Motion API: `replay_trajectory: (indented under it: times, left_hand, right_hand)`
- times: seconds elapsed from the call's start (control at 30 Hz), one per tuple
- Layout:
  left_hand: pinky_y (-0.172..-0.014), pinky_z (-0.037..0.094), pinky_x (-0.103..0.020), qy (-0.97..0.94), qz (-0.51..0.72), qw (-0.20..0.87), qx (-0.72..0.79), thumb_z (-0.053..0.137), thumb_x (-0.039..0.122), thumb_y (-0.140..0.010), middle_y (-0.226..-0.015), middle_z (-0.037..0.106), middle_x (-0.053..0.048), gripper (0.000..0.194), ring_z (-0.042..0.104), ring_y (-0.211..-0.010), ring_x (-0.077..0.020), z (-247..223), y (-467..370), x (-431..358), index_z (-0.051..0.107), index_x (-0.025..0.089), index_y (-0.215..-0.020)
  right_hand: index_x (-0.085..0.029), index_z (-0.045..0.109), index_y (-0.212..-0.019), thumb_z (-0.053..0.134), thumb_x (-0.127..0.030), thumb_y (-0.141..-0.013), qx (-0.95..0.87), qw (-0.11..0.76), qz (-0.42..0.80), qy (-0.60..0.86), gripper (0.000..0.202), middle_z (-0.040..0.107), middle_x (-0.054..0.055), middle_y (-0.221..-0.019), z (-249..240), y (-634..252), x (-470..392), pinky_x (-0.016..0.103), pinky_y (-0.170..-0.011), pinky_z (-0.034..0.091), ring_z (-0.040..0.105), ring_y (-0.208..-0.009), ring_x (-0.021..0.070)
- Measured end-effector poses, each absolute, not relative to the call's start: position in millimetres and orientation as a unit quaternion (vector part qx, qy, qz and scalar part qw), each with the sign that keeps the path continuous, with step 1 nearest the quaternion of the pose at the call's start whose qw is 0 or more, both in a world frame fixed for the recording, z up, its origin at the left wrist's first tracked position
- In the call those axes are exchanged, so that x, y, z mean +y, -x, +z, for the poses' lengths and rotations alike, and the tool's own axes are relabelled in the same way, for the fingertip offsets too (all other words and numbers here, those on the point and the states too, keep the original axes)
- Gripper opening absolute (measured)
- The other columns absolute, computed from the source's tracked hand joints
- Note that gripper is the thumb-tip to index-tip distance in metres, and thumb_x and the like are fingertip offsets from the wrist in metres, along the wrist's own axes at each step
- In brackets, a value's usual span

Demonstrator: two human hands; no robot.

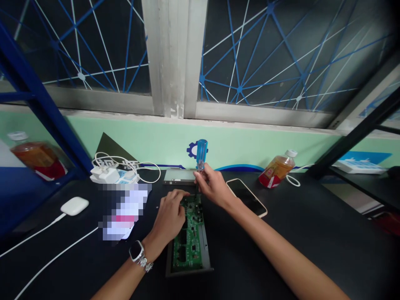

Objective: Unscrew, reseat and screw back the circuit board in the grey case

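A green circuit board (pixel 193 237) lies in an open metal case (pixel 206 246) on the black table in front of me. My right hand (pixel 211 183) is closed around a screwdriver (pixel 202 151) with a clear blue handle, held upright over the far end of the board. Its shaft points down, and I cannot make out the tip. My left hand (pixel 171 212) rests on the left side of the board and case, fingers bent toward the far end. Whether those fingers grip anything is hidden. A smartwatch (pixel 136 251) is on the left wrist.
Behind the case lies a flat metal piece (pixel 178 177). A phone (pixel 246 196) and a drink bottle (pixel 277 168) are at right. Leftward are a lit, blurred-out phone (pixel 126 214), a white earbud case (pixel 75 206), a power strip (pixel 114 176) with cables and another bottle (pixel 39 156).
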State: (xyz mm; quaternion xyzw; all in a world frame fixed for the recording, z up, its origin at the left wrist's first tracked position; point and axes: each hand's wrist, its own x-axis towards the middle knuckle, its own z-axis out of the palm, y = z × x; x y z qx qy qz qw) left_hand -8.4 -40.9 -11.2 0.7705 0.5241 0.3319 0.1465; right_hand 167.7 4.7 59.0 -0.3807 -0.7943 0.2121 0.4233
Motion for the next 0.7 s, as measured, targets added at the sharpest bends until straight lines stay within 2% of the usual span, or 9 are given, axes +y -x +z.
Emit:
replay_trajectory:
  times: [0.1, 0.23, 0.37, 0.47, 0.57, 0.7]
  left_hand:
    - [-0.093, 0.041, -0.041, -0.776, 0.329, 0.137, 0.52, 0.044, 0.001, -0.083, -0.116, 0.063, -0.005, 0.041, 0.056, -0.111, -0.0247, -9.7, 8.5, -40.7, 0.06, 0.024, -0.113]
    - [-0.091, 0.044, -0.043, -0.782, 0.355, 0.138, 0.493, 0.051, 0.016, -0.09, -0.113, 0.064, -0.007, 0.025, 0.058, -0.109, -0.0268, -0.6, 3.2, -33.2, 0.06, 0.022, -0.112]
    - [-0.092, 0.047, -0.04, -0.764, 0.427, 0.217, 0.433, 0.064, 0.022, -0.085, -0.108, 0.068, -0.008, 0.02, 0.062, -0.104, -0.0249, 14.1, -12.2, -14.7, 0.063, 0.019, -0.105]
    - [-0.078, 0.053, -0.033, -0.729, 0.452, 0.329, 0.395, 0.069, 0.026, -0.083, -0.089, 0.072, -0.006, 0.014, 0.067, -0.081, -0.0197, 18.3, -22.8, -1.1, 0.064, 0.017, -0.092]
    - [-0.065, 0.053, -0.028, -0.679, 0.479, 0.377, 0.41, 0.073, 0.03, -0.08, -0.075, 0.07, -0.004, 0.017, 0.066, -0.067, -0.0168, 13.5, -26.5, 5.7, 0.064, 0.015, -0.081]
    - [-0.067, 0.054, -0.027, -0.657, 0.495, 0.397, 0.408, 0.075, 0.028, -0.078, -0.076, 0.073, -0.005, 0.015, 0.069, -0.071, -0.0185, 5.2, -24.4, 5.3, 0.069, 0.014, -0.081]
  right_hand:
    - [-0.022, 0.047, -0.09, 0.047, -0.034, -0.098, -0.8, 0.407, 0.227, 0.378, 0.015, 0.065, 0.0, -0.071, 61.5, -169.1, 6.0, 0.023, -0.056, 0.044, 0.061, -0.056, 0.0128]
    - [-0.022, 0.047, -0.086, 0.052, -0.039, -0.096, -0.779, 0.402, 0.294, 0.382, 0.021, 0.067, 0.0, -0.071, 60.9, -173.7, 13.9, 0.023, -0.054, 0.048, 0.064, -0.05, 0.0125]
    - [-0.022, 0.045, -0.08, 0.059, -0.046, -0.09, -0.737, 0.42, 0.357, 0.392, 0.03, 0.066, -0.001, -0.065, 56.8, -180.1, 21.9, 0.024, -0.05, 0.049, 0.065, -0.049, 0.015]
    - [-0.023, 0.045, -0.077, 0.064, -0.048, -0.086, -0.724, 0.428, 0.355, 0.407, 0.034, 0.061, -0.003, -0.055, 54.8, -182.3, 24.7, 0.025, -0.048, 0.049, 0.065, -0.049, 0.0167]
    - [-0.022, 0.046, -0.074, 0.067, -0.05, -0.083, -0.721, 0.435, 0.335, 0.422, 0.036, 0.059, -0.003, -0.055, 54.1, -181.7, 25.8, 0.025, -0.048, 0.047, 0.065, -0.05, 0.0166]
    - [-0.02, 0.053, -0.076, 0.069, -0.05, -0.081, -0.732, 0.429, 0.297, 0.438, 0.034, 0.059, -0.002, -0.057, 56.6, -180.7, 25.3, 0.024, -0.049, 0.045, 0.062, -0.052, 0.0153]
